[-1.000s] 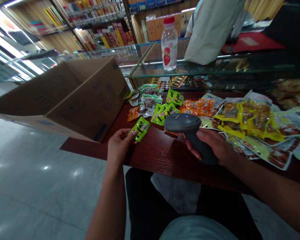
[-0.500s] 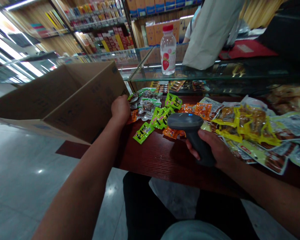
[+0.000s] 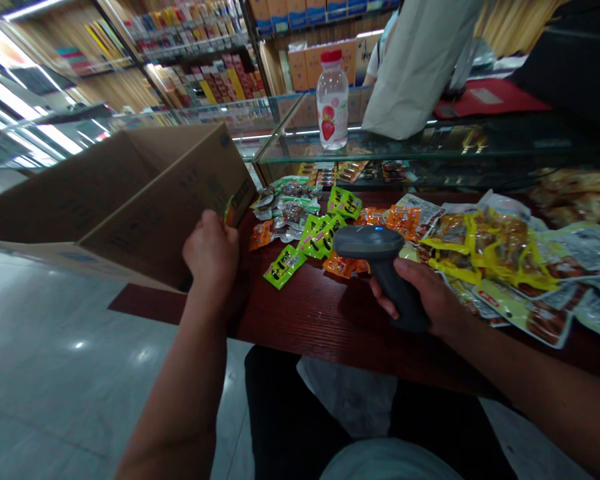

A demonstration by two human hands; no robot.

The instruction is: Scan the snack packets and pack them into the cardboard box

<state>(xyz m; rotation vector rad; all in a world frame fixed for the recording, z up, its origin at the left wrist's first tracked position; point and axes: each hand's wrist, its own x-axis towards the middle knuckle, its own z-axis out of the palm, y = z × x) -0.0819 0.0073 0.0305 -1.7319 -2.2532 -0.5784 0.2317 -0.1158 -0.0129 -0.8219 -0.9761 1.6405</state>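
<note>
My left hand (image 3: 211, 257) is closed at the near wall of an open cardboard carton (image 3: 165, 207). A sliver of a green snack packet (image 3: 228, 211) shows past its fingers, and the rest is hidden by my hand and the carton. My right hand (image 3: 415, 290) grips the handle of a dark grey handheld barcode scanner (image 3: 370, 243), held just above the dark red wooden table (image 3: 300, 313). Close to the scanner, a green snack packet (image 3: 285, 267) lies at the front of a mixed heap of green and orange packets (image 3: 310, 223).
Large yellow-trimmed packets (image 3: 500, 260) are spread on the right of the table. Behind the table stands a glass display counter (image 3: 380, 150) with a strawberry-labelled plastic bottle (image 3: 333, 100) on top. A person in a beige garment (image 3: 420, 73) stands beyond. Stocked shelves line the back, with a polished floor at left.
My left hand has moved from over the table to the carton's wall, with a green sliver at its fingers. A green packet now lies on the table. My right hand and the scanner stay nearly still.
</note>
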